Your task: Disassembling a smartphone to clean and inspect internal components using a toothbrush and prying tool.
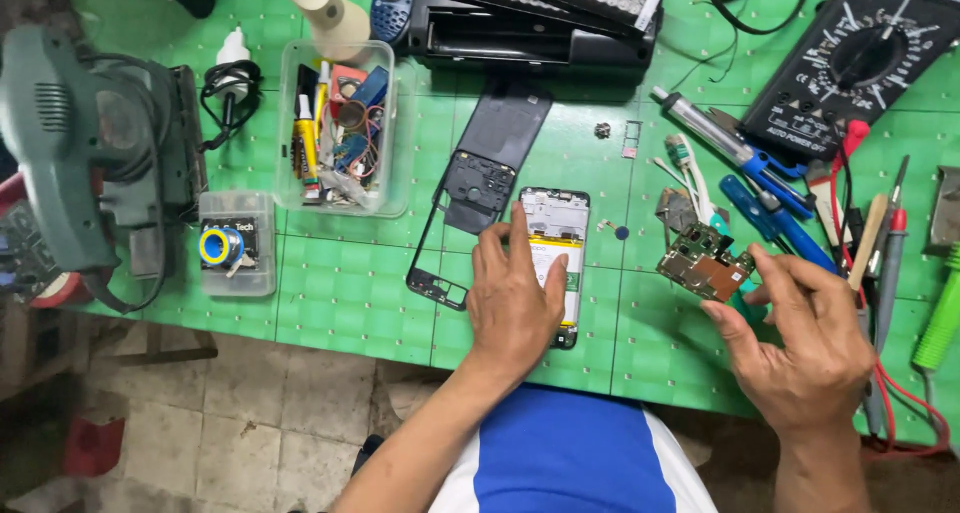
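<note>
An opened phone (553, 235) lies face down on the green cutting mat (340, 293), its battery and inner frame exposed. My left hand (512, 308) rests flat on its lower half, fingers spread over the battery. My right hand (808, 343) holds a small green circuit board (705, 262) by its right edge, lifted just above the mat to the right of the phone. The phone's dark back cover (497, 138) and a thin black middle frame (440, 235) lie to the upper left of the phone.
A clear box of small parts (340, 123) and a small box with a solder reel (236, 245) sit left. A multimeter (860, 58), screwdrivers (770, 198), tweezers, red leads and a green-handled tool (940, 323) crowd the right. A black device (540, 18) stands behind.
</note>
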